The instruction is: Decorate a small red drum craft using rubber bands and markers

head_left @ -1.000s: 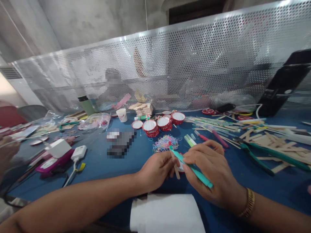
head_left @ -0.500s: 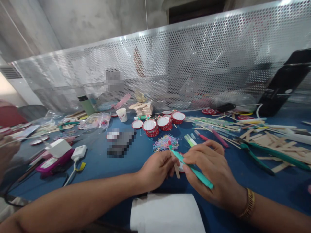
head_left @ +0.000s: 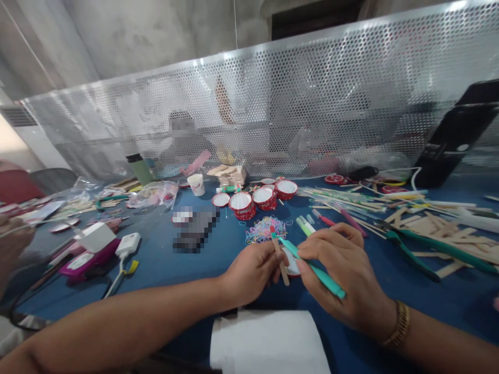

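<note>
My left hand [head_left: 251, 272] is closed on a wooden craft stick [head_left: 281, 264], held upright over the blue table [head_left: 163, 259]. My right hand [head_left: 339, 270] grips a teal marker pen [head_left: 312, 267] with its red tip touching the top of the stick. A small round red-rimmed lid [head_left: 292, 265] lies just behind the stick, between both hands. A pile of coloured rubber bands [head_left: 265, 229] lies a little beyond my hands.
Red-rimmed lids [head_left: 253, 200] stand mid-table. Wooden sticks and green-handled pliers [head_left: 421, 249] lie at right, markers [head_left: 307, 224] nearby. A white charger [head_left: 127, 245] and pink device [head_left: 88, 259] lie at left. White paper [head_left: 268, 343] lies at the near edge. A perforated metal screen [head_left: 312, 104] closes off the back.
My right hand has shifted slightly, tilting the marker a little; the round lid behind the stick shows more. The left hand and stick have hardly moved.
</note>
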`<control>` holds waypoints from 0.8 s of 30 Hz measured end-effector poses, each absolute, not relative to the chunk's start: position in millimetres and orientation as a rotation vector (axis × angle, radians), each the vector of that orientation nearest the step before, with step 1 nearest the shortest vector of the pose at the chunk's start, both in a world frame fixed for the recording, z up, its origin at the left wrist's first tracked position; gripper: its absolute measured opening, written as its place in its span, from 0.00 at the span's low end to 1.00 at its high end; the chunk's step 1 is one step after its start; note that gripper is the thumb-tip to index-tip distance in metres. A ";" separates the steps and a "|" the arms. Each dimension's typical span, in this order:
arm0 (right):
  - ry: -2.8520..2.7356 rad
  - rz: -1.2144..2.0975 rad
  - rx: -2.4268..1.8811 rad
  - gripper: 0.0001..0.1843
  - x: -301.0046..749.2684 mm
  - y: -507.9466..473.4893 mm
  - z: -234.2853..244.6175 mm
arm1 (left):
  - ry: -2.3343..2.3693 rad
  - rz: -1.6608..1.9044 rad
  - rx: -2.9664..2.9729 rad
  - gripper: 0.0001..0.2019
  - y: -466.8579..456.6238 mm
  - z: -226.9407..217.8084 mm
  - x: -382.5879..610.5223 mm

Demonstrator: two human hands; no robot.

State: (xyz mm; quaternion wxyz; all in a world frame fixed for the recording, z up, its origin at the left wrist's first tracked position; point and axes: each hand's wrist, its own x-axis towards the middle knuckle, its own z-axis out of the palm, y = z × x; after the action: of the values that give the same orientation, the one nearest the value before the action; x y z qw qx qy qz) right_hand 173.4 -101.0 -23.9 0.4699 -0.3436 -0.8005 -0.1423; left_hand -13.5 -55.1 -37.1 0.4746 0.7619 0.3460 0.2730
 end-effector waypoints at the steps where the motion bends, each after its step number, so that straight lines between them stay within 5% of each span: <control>1: -1.964 -0.346 -0.838 0.02 172.9 -101.3 -23.8 | 0.842 0.668 1.866 0.19 -55.6 -36.3 -13.5; 24: -1.972 -0.352 -0.845 0.02 172.2 -99.6 -23.6 | 0.855 0.652 1.851 0.19 -56.4 -34.8 -13.3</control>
State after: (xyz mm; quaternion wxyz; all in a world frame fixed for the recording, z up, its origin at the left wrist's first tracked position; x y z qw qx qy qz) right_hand 172.2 -99.6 -23.6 0.4650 -0.3442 -0.8030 -0.1433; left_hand -13.3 -56.4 -34.8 0.4798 0.7588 0.3503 0.2671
